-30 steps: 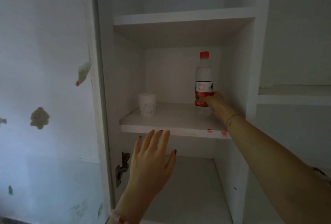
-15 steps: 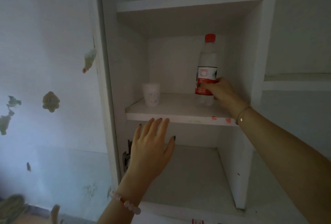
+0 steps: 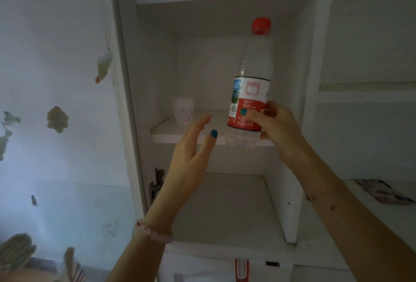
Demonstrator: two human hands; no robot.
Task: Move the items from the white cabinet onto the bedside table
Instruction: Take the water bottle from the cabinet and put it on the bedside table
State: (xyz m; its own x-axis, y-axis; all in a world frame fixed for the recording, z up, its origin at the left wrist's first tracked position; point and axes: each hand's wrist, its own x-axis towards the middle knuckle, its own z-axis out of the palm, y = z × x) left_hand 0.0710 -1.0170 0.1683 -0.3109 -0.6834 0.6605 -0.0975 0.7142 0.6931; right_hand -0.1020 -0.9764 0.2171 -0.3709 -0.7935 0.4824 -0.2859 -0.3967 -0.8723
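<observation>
A clear water bottle (image 3: 252, 74) with a red cap and red label is held upright in front of the white cabinet's middle shelf (image 3: 171, 134), lifted off it. My right hand (image 3: 276, 128) grips its lower part. My left hand (image 3: 191, 153) is raised just left of the bottle, fingers apart, holding nothing. A white paper cup (image 3: 182, 111) with a faint blue pattern stands on the left of the same shelf, behind my left fingertips.
The cabinet's left side panel (image 3: 126, 101) rises beside a wall with stickers (image 3: 57, 119). A lower compartment (image 3: 225, 209) opens beneath the shelf. A flat printed item (image 3: 382, 191) lies on a ledge at the right. A hinge (image 3: 157, 182) sits on the frame.
My right hand has lifted the bottle off the shelf and drawn it out toward me. My left hand has risen closer to the bottle. The view has moved nearer.
</observation>
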